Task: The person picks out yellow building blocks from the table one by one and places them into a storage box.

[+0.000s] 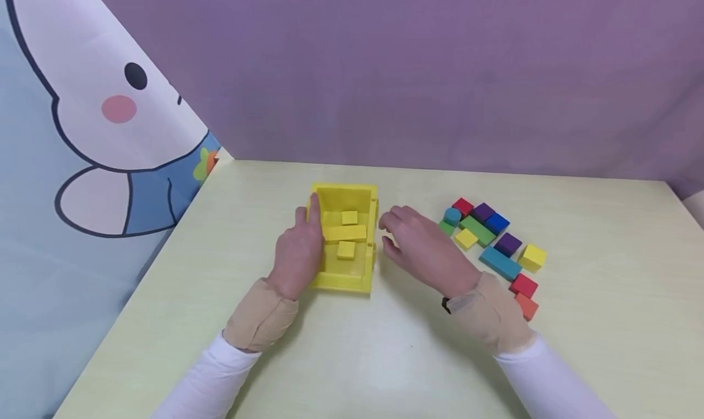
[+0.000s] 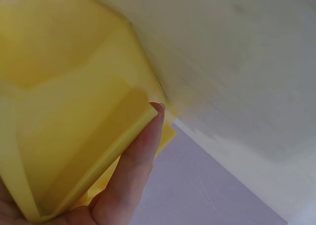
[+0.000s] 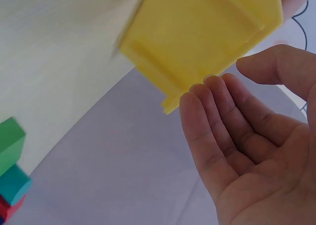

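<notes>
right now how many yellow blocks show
5: in the yellow box, a far small block, a long block and a near small block; outside, a yellow block by the green bar and a rightmost cube. The left hand may hide more.

no readable text, labels, brands or numbers anywhere.

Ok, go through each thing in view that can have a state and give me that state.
Yellow box: open-topped, partly filled.
Three yellow blocks: lying loose inside the box.
Mixed-colour blocks: clustered on the table, outside the box.
Left hand: touching the box's left side.
Right hand: empty, fingers loosely bent, beside the box's right side.
Purple backdrop: hanging, lightly creased at right.
</notes>
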`<state>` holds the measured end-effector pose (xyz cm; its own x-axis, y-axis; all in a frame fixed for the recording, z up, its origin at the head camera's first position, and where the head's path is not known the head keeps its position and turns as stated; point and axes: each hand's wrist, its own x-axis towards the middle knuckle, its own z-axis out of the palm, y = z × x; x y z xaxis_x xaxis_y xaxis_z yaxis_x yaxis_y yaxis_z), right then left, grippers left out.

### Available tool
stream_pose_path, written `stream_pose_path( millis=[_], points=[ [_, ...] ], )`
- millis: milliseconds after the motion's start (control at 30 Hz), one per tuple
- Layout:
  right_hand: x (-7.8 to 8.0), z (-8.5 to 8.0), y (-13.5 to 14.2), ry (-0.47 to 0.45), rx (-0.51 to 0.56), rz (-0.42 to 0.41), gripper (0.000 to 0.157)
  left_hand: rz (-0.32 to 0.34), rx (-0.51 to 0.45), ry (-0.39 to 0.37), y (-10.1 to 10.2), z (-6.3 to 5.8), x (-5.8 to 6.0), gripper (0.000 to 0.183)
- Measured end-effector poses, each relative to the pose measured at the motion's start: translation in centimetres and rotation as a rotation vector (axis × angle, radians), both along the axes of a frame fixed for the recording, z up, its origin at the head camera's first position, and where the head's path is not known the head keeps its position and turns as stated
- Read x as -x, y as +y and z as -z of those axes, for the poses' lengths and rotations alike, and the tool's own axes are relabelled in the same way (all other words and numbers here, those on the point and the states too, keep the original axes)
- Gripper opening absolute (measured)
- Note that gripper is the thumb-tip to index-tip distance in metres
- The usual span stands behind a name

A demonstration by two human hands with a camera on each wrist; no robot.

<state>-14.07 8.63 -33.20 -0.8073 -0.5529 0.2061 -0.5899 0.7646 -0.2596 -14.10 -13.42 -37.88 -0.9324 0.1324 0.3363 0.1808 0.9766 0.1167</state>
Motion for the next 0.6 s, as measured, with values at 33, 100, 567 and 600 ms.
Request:
stream_pose_path(
  millis=[33, 100, 567, 600],
  points=[
    [0.0, 0.1, 0.2, -0.002, -0.001, 0.005, 0.022, -0.001, -0.001, -0.005, 0.0, 0.0, 0.0, 0.066],
    [0.0, 0.2, 0.6, -0.001, -0.006, 0.013, 0.022, -0.001, -0.002, -0.013, 0.0, 0.0, 0.0, 0.066],
    [0.3, 1.2, 3.2, 0.020, 0.009, 0.017, 0.023, -0.005, 0.005, -0.011, 0.0, 0.2, 0.1, 0.066],
    [0.3, 1.4, 3.3, 0.020, 0.011, 0.015, 0.023, -0.004, 0.009, -0.005, 0.0, 0.3, 0.1, 0.065]
  ],
)
